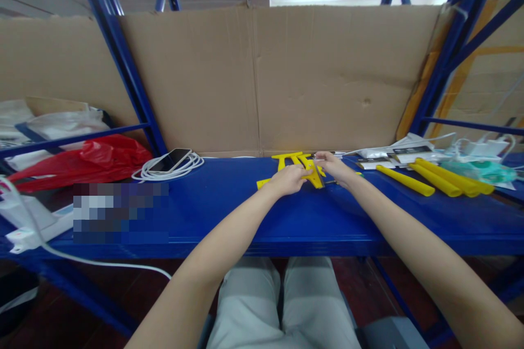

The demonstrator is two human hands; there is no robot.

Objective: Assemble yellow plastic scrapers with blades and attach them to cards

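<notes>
My left hand (287,179) is closed on a flat yellow plastic piece (314,175) with a dark, thin strip along its right edge. It is held just above the blue shelf top (229,196). Close by on the right, my right hand (331,167) has its fingers bent together at the piece's upper end. Whatever is between those fingers is too small to make out. Several more yellow plastic pieces (282,161) lie behind my left hand. Under my right hand a thin, dark rod-like item partly shows.
Several yellow tubes (405,180) lie at the right, near flat black-and-white packets (411,151) and a green plastic bag (477,171). Leftward are a phone (171,160) on a coiled white cable (192,163), a red bag (110,155) and a white power strip (61,222). Cardboard (196,82) stands behind.
</notes>
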